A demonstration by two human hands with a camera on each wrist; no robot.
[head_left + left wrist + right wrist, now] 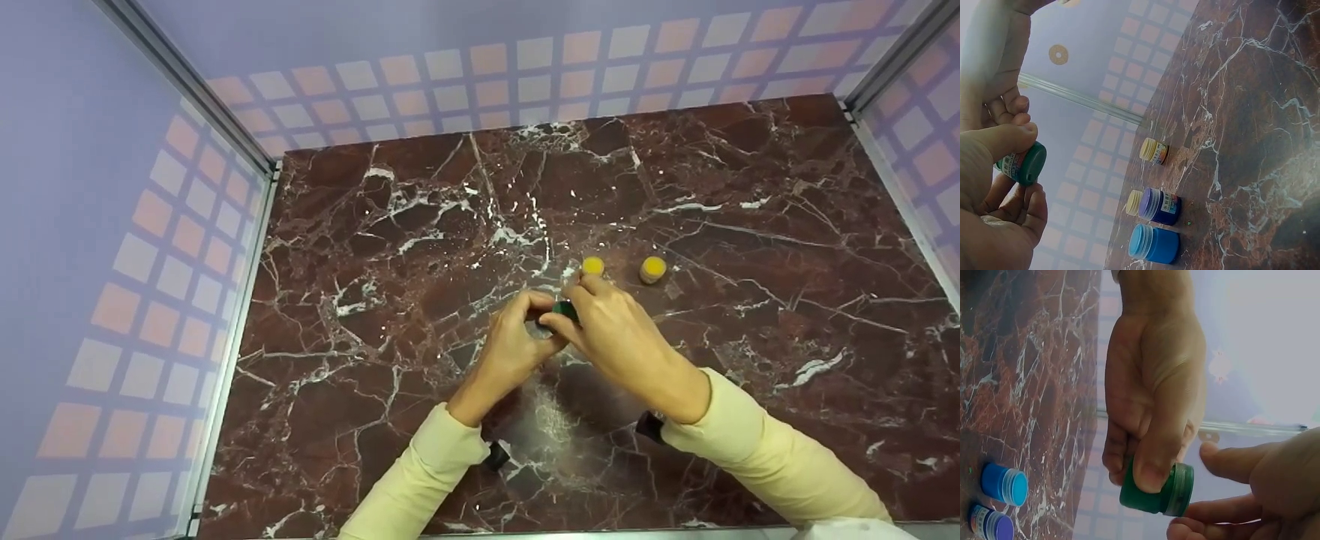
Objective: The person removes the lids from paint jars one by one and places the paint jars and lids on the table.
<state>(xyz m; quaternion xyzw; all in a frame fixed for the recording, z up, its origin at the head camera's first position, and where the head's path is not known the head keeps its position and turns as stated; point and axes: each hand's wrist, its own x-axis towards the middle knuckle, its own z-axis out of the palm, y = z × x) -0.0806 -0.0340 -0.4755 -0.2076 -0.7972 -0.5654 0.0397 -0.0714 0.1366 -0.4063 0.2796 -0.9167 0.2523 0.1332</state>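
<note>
Green cylindrical jar (pixel 1154 502) is held above the dark red marbled surface (pixel 337 262). My left hand (pixel 512 339) grips its body, thumb across the side. My right hand (pixel 619 330) is spread at the lid (pixel 1183 490); I cannot tell whether its fingertips touch. Below, a blue round jar (pixel 1163 246) stands beside a purple round jar (pixel 1167 209).

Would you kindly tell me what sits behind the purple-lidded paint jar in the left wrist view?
Behind the purple-lidded paint jar is a yellow-lidded jar; its ridged lid shows, but its body is covered, so any label is hidden.
</note>
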